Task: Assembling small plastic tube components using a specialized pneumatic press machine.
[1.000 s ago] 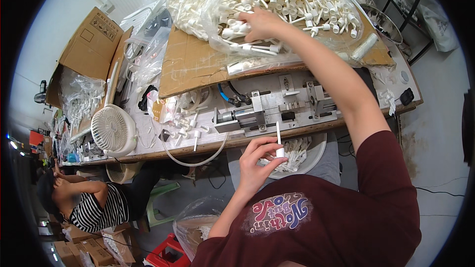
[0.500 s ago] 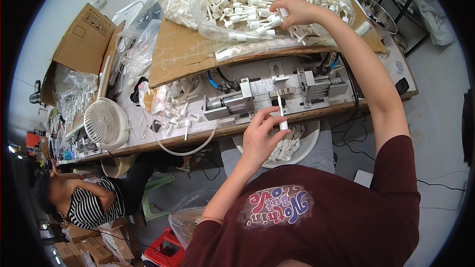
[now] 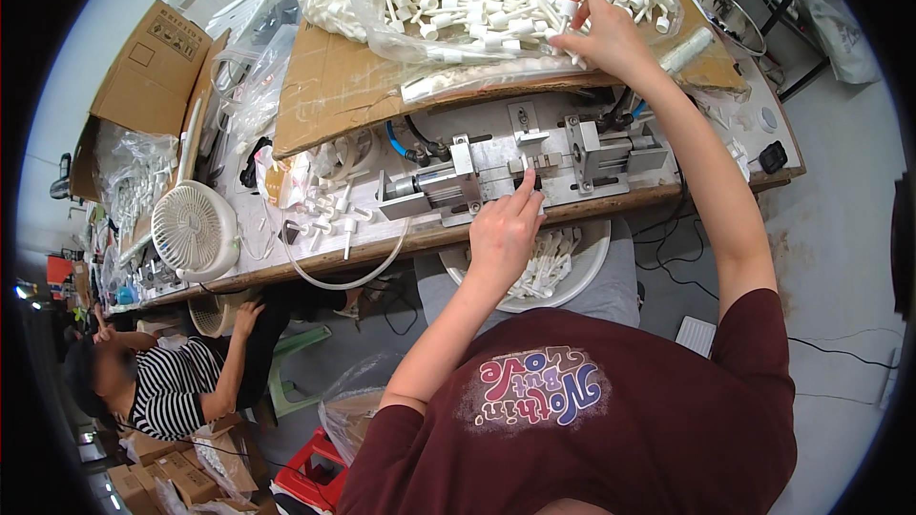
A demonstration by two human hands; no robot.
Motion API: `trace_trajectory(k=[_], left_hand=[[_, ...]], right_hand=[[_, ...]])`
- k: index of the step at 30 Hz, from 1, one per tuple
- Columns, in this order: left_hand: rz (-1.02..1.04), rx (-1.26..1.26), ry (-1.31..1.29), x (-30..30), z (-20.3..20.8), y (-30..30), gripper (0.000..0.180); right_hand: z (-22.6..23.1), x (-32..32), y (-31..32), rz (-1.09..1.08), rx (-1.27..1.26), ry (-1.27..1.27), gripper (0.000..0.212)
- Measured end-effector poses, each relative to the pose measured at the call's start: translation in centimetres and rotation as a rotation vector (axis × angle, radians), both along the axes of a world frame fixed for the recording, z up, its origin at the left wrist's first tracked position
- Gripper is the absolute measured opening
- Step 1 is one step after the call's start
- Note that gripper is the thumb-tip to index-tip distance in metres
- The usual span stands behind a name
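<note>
My left hand is at the metal clamping fixture on the bench's front edge. Its index finger points forward, the other fingers are curled, and the slim tip of a white stemmed cap shows just beyond the fingertip; the rest of that cap is hidden by the hand. Over the pile of white stemmed caps in a clear plastic bag, my right hand has thumb and index finger around another white stemmed cap.
A cardboard sheet lies under the bag. Below the bench edge, a white basin of white pieces rests at my lap. Loose caps, a pale hose and a white fan are left. Another person sits beyond.
My left hand has moved forward with its stemmed cap, from the bench edge to the fixture. My right hand has shifted right over the pile. The other person's arm has moved.
</note>
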State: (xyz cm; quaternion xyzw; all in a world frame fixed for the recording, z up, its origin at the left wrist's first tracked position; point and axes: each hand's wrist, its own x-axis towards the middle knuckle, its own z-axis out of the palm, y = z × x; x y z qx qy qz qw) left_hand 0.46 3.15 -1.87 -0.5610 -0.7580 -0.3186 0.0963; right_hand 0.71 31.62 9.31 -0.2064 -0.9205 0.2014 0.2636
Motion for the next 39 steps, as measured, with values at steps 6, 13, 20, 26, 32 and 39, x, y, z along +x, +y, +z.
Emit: trace_trajectory(k=[6, 13, 20, 26, 32, 39], left_hand=[[0.014, -0.027, 0.021, -0.5, 0.4, -0.3, 0.029], [0.040, -0.019, 0.052, -0.9, 0.4, 0.5, 0.027], [0.039, -0.038, 0.025, -1.0, 0.6, 0.7, 0.026], [0.050, -0.063, 0.011, -1.0, 0.6, 0.6, 0.025], [0.023, -0.046, 0.009, -1.2, 0.7, 0.4, 0.025], [-0.114, -0.090, -0.213, -0.6, 2.0, -1.9, 0.029]], right_hand=[[-1.5, -0.5, 2.2, 0.048, -0.348, 0.325, 0.040], [0.6, 2.1, 0.2, 0.217, -0.611, 0.653, 0.024], [2.4, 5.7, -4.9, 0.156, -0.692, 0.558, 0.024], [1.9, 7.8, -9.3, 0.302, -0.814, 0.673, 0.032], [-1.5, 10.5, -13.3, 0.330, -0.682, 0.477, 0.019], [-7.8, 11.2, -14.8, 0.363, -0.001, 0.184, 0.026]])
